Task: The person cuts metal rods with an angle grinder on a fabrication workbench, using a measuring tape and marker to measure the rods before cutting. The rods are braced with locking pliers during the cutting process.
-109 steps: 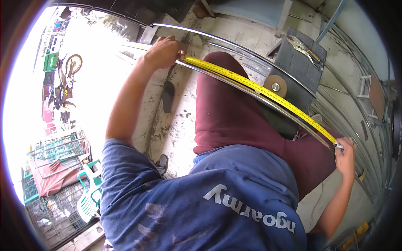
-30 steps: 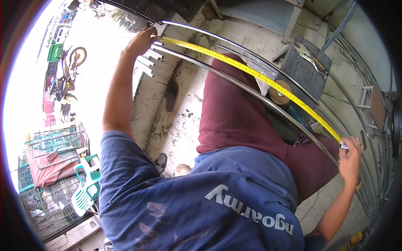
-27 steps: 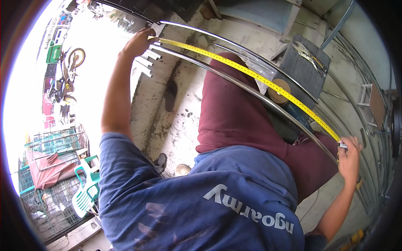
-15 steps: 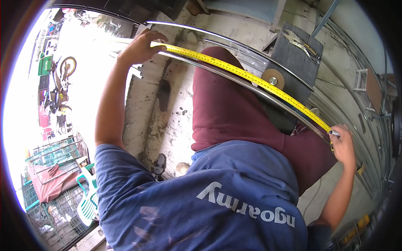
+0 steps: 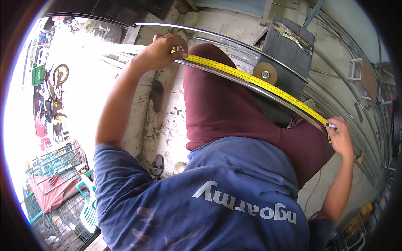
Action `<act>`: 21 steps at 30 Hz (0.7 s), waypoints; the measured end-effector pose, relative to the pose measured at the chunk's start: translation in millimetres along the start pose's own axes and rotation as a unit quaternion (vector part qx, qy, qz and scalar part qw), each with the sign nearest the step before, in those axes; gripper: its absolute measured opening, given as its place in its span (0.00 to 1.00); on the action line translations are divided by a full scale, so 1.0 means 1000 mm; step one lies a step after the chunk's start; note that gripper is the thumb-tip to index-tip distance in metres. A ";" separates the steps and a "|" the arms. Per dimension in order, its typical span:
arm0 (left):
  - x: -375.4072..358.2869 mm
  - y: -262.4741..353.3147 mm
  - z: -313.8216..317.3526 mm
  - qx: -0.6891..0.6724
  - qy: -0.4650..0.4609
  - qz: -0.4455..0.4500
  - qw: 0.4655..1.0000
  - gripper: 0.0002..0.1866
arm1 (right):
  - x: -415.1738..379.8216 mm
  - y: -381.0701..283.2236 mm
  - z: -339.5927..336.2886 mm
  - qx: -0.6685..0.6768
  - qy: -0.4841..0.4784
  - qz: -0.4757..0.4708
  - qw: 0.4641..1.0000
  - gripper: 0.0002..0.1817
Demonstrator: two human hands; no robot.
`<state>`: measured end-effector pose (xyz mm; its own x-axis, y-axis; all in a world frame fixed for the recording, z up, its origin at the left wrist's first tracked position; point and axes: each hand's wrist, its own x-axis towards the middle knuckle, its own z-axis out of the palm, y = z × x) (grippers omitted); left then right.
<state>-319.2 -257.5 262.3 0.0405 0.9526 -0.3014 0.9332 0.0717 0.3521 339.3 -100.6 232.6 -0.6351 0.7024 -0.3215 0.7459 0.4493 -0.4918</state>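
Note:
A yellow tape measure (image 5: 251, 79) is stretched across my lap along a shiny metal tube (image 5: 268, 95). My left hand (image 5: 165, 51) is closed round the tape's left stretch, over the tube. At the tape's other end my right hand (image 5: 341, 136) is closed, with a marker (image 5: 331, 125) sticking out between its fingers. A bit of the yellow-and-black tape case (image 5: 329, 138) shows under that hand; the rest is hidden. Tape and tube lie above my maroon trousers (image 5: 226, 108).
Beyond my knees, a brown cutting disc (image 5: 265, 74) stands beside a dark board (image 5: 278, 52) bearing locking pliers (image 5: 289, 34). Another long tube (image 5: 201, 32) crosses behind. Several metal lengths lie at the right. Slippers (image 5: 157, 165) are on the floor; a green chair (image 5: 88, 209) stands left.
My left hand has moved right along the tape, shortening the stretch visible between my hands. The right hand keeps its hold on the marker. The whole view has shifted slightly.

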 end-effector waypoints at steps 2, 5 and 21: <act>0.000 0.008 0.005 0.007 0.001 0.012 1.000 0.13 | -0.002 -0.001 -0.002 -0.012 -0.002 0.008 1.000 0.07; 0.001 0.018 0.017 -0.001 0.025 0.027 0.999 0.08 | -0.006 -0.002 -0.004 -0.035 0.000 0.021 0.999 0.07; 0.007 0.019 0.034 -0.098 0.043 0.020 0.994 0.09 | -0.059 0.012 0.014 -0.180 0.133 -0.004 0.975 0.22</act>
<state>-289.3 -259.2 236.9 0.0371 0.9769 -0.2105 0.8433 0.0824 0.5311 383.1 -143.9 234.3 -0.6029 0.7944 -0.0735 0.7931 0.5870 -0.1625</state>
